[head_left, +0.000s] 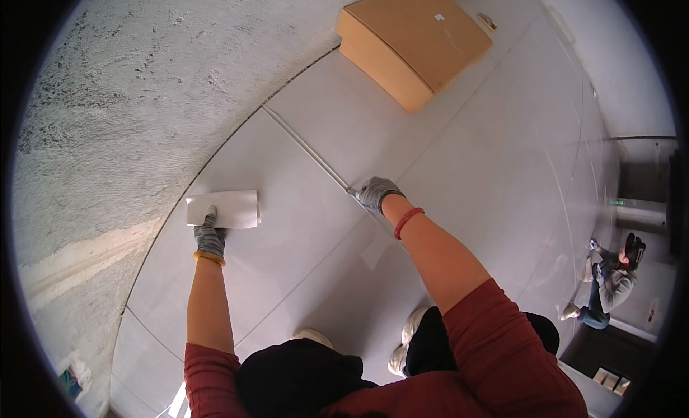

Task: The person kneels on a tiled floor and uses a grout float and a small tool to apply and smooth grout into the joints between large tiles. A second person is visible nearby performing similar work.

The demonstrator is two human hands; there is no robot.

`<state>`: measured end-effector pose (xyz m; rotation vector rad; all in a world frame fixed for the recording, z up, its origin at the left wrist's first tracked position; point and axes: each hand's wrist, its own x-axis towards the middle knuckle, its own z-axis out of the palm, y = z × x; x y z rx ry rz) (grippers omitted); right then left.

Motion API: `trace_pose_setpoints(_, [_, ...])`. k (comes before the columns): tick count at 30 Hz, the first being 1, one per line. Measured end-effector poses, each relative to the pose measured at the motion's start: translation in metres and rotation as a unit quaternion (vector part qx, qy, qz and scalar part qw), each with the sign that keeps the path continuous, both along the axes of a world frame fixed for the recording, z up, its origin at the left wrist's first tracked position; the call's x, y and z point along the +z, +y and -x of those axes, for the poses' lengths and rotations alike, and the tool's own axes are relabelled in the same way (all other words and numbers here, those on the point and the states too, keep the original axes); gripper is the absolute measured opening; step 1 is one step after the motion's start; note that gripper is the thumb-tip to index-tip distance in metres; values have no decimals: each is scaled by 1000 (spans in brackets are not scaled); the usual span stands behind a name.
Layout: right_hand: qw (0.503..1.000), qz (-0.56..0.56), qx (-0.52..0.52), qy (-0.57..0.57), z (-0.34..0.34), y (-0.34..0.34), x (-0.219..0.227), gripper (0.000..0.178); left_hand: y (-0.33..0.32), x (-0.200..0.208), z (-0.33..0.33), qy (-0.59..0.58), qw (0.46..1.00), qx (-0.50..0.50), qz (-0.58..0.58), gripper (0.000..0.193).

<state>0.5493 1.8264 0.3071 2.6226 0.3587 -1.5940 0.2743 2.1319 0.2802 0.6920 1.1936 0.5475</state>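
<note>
My left hand (209,235), in a grey knit glove, is at the near edge of a folded white sheet (231,210). One finger lies over the sheet and the others are partly hidden at its edge. To the right, my gloved right hand (377,193) is closed around a small tool whose kind I cannot make out. Its metallic-looking end (352,192) meets a joint between large grey floor tiles. From there a pale strip (305,146) follows the joint up toward the wall.
A large brown cardboard box (423,41) sits by the rough grey wall (143,102), with a small packet (487,21) beside it. Another person (608,281) crouches on the tiled floor (495,188) at the far right. My shoes (408,339) are close below.
</note>
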Motion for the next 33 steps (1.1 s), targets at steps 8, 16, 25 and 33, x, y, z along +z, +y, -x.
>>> trace_pose_setpoints(8, [1000,-11,-11,12,3,-13,6,58,-1,3,-2,8,1000,2,0,46])
trace_pose_setpoints(16, [1000,-16,-3,-5,10,-26,14,47,1,-3,0,12,1000,-5,-3,45])
trace_pose_setpoints(25, [999,-38,-17,3,15,-46,13,52,3,-9,2,3,1000,-8,-12,45])
trace_pose_setpoints(33, [999,-35,-24,1,17,-62,5,55,3,-8,2,1,1000,-9,-14,45])
